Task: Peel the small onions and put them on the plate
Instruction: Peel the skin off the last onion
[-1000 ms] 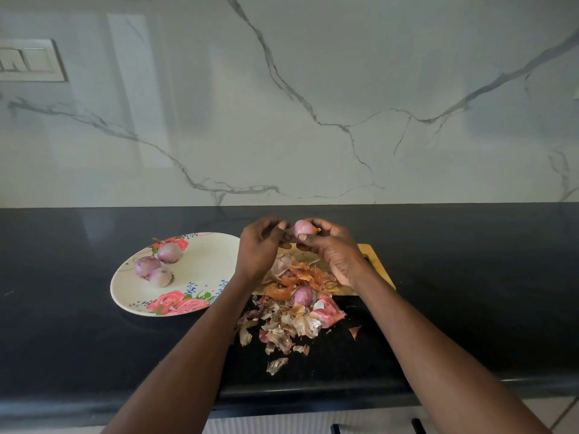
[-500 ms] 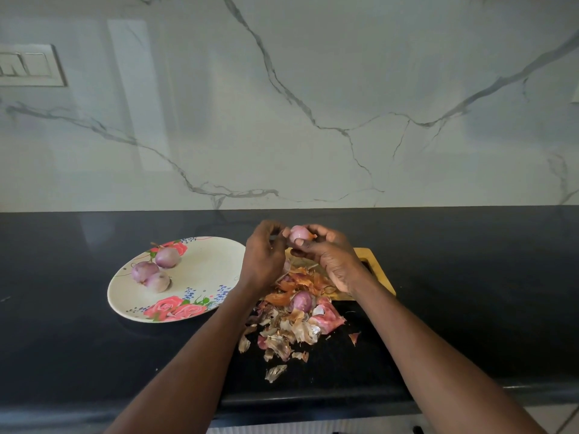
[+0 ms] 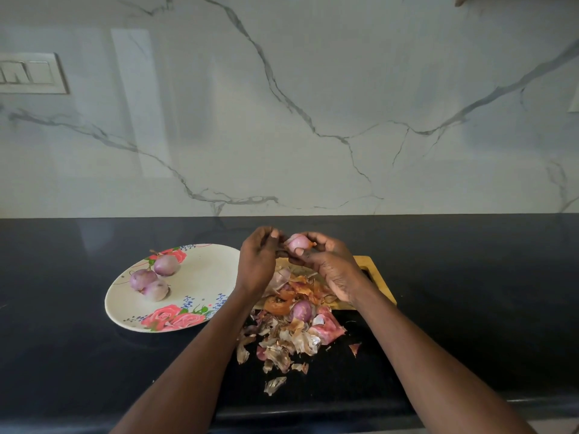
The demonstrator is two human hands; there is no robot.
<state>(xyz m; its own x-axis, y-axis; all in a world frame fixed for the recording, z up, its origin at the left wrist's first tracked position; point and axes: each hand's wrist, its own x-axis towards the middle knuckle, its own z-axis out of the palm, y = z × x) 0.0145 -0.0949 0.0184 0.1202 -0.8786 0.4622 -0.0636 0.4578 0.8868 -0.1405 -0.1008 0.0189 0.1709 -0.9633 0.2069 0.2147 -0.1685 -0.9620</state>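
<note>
My right hand (image 3: 332,270) holds a small pink onion (image 3: 297,242) in its fingertips above the wooden board (image 3: 376,277). A scrap of orange skin still clings to the onion's right end. My left hand (image 3: 258,264) pinches at the onion's left end with thumb and fingers curled. Three peeled onions (image 3: 152,277) lie on the left side of the flowered plate (image 3: 200,277). Another small onion (image 3: 302,310) sits among the peels below my hands.
A heap of dry onion skins (image 3: 288,336) spreads from the board onto the black counter (image 3: 470,292) toward its front edge. The marble wall rises behind, with a switch plate (image 3: 31,73) at the far left.
Both hands stay on the onion. My left fingers have shifted slightly at its left end, and more of the pink onion shows between the hands.
</note>
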